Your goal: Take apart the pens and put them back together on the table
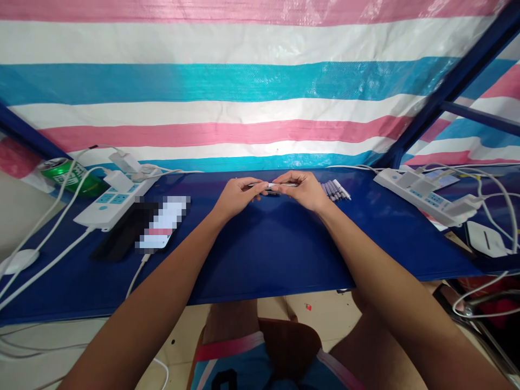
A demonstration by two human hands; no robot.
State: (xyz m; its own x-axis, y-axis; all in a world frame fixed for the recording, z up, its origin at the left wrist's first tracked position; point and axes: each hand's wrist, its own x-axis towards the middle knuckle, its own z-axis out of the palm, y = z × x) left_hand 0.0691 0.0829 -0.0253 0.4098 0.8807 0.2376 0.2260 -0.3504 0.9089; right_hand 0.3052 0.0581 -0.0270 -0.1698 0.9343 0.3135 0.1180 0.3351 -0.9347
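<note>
Above the blue tabletop (268, 254), my left hand (241, 196) and my right hand (303, 189) meet, fingers pinched around a slim white pen (270, 186). The pen lies roughly level between them; most of it is hidden by my fingers, so I cannot tell whether it is in one piece. Small dark pieces (273, 194) show just below the fingertips, too small to name. Beyond my right wrist, several pens (335, 190) with grey and white barrels lie side by side on the table.
At left are a white power strip (108, 206), a green can (73, 176), a phone (164, 222) with its screen lit, and a dark flat object (119, 233). Another power strip (426, 196) with plugs and cables stands right. Striped sheeting (227, 81) hangs behind the table.
</note>
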